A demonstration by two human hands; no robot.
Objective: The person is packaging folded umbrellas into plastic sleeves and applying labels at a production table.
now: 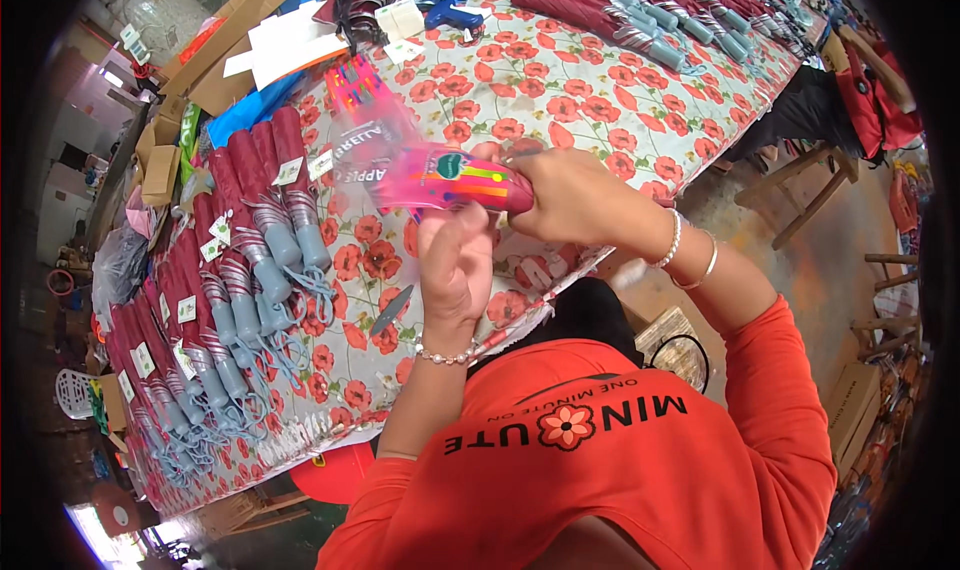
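Observation:
Over the table a pink printed plastic sleeve, clear at its far end, covers most of a folded maroon umbrella. My right hand is closed round the umbrella's bare end at the sleeve's mouth. Beneath the sleeve, my left hand has its fingers curled and its thumb bent against the plastic; its fingertips are partly hidden. A flat, pointed grey object lies on the flowered tablecloth beside my left wrist.
Rows of folded maroon umbrellas with grey handles and tags lie at left; more umbrellas lie at the far right. Pink sleeves, white papers and a blue tagging gun are at the back. A wooden stool stands beyond the table's right edge.

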